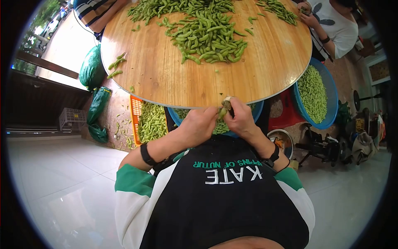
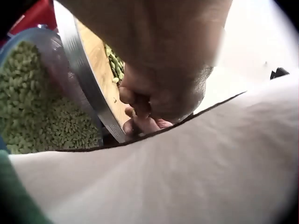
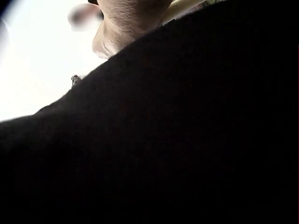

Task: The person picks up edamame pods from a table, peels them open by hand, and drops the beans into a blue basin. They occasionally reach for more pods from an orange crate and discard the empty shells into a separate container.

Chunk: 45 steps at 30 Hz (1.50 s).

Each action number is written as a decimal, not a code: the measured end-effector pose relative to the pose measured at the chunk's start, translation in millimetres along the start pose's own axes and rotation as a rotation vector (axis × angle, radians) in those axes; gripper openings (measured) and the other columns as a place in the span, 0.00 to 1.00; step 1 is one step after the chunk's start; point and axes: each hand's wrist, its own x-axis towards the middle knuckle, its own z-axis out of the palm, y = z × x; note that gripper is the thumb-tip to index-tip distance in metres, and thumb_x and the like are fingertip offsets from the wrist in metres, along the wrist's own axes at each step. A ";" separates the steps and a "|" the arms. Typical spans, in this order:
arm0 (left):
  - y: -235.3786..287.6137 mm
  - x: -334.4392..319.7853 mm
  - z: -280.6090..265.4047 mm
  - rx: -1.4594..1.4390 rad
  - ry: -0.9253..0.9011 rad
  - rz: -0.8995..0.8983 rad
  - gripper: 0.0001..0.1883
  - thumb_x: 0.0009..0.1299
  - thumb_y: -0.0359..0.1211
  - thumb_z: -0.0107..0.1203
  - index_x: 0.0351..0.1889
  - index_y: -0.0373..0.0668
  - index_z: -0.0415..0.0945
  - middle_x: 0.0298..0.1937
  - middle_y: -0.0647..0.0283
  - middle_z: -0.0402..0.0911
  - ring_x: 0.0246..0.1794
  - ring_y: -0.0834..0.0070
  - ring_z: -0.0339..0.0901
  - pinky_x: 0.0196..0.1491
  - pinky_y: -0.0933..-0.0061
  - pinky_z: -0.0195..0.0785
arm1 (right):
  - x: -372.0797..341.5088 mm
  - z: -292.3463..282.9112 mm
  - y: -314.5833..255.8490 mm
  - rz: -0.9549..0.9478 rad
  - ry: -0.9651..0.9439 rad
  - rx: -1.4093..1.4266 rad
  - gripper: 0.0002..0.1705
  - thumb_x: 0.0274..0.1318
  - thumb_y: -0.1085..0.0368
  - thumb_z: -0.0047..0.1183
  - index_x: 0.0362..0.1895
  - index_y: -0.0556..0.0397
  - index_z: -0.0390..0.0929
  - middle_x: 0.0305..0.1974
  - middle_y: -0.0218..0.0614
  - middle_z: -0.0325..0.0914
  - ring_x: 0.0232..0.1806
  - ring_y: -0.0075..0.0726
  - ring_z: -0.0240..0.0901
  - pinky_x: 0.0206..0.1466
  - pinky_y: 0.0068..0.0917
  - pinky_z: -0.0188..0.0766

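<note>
At the near rim of a round wooden desk (image 1: 141,62), the left hand (image 1: 201,124) and right hand (image 1: 241,120) meet, a green pod (image 1: 223,112) between their fingertips. Both hands are nearly closed—the left with fingers curled, the right with thumb and fingers drawn together—and each pinches the pod. A pale, brownish patch shows at the right fingertips, too small to identify. The left wrist view shows curled fingers, but not the pod; dark cloth fills most of the right wrist view.

Beyond the hands, a heap of green pods (image 1: 211,39) lies on the desk, with a few loose pods (image 1: 117,62) toward its left edge. Below the hands, partly under the desk, is a blue basin (image 1: 259,111) containing green beans. Left of it stands an orange crate (image 1: 135,118) filled with pods; to the right, beside a red stool (image 1: 285,108), a larger blue tub (image 1: 330,89) holds shelled beans. Green sacks (image 1: 92,68) stand on the floor at left. Two other people—one in a white top (image 1: 338,31)—sit across the desk.
</note>
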 end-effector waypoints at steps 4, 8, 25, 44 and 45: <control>-3.6 -28.1 -49.8 0.305 -0.271 -0.034 0.03 0.62 0.25 0.50 0.33 0.36 0.69 0.27 0.49 0.76 0.30 0.51 0.77 0.33 0.54 0.68 | 10.6 -14.0 1.4 0.079 -0.044 0.058 0.12 0.47 0.75 0.54 0.39 0.59 0.71 0.30 0.48 0.72 0.31 0.57 0.72 0.33 0.35 0.70; -26.1 -59.1 -95.7 0.683 -0.668 -0.297 0.04 0.61 0.27 0.51 0.31 0.36 0.74 0.27 0.50 0.78 0.33 0.53 0.78 0.38 0.54 0.70 | 43.4 -17.5 16.3 -0.027 -0.029 -0.150 0.10 0.50 0.74 0.53 0.38 0.59 0.70 0.31 0.48 0.71 0.32 0.58 0.70 0.34 0.39 0.68; -115.1 84.2 -55.3 0.374 0.200 0.044 0.09 0.64 0.28 0.51 0.42 0.39 0.74 0.37 0.49 0.73 0.38 0.50 0.74 0.40 0.58 0.68 | 94.1 -11.4 37.3 -0.014 -0.245 -0.273 0.09 0.50 0.66 0.50 0.35 0.57 0.70 0.34 0.49 0.71 0.37 0.56 0.70 0.39 0.45 0.66; -39.4 60.4 -21.0 -0.856 -0.033 -0.417 0.08 0.73 0.35 0.51 0.40 0.39 0.73 0.28 0.74 0.73 0.26 0.91 0.68 0.27 0.88 0.59 | 38.9 -20.8 -2.9 0.706 -0.180 1.065 0.19 0.67 0.60 0.41 0.59 0.54 0.65 0.29 0.30 0.70 0.19 0.18 0.60 0.17 0.14 0.57; -36.8 59.2 -18.2 -0.891 -0.031 -0.438 0.07 0.72 0.34 0.52 0.40 0.40 0.74 0.27 0.74 0.73 0.25 0.92 0.67 0.24 0.90 0.57 | 37.7 -20.6 -2.8 0.689 -0.200 1.168 0.20 0.68 0.60 0.40 0.60 0.54 0.63 0.31 0.31 0.70 0.20 0.19 0.60 0.17 0.14 0.57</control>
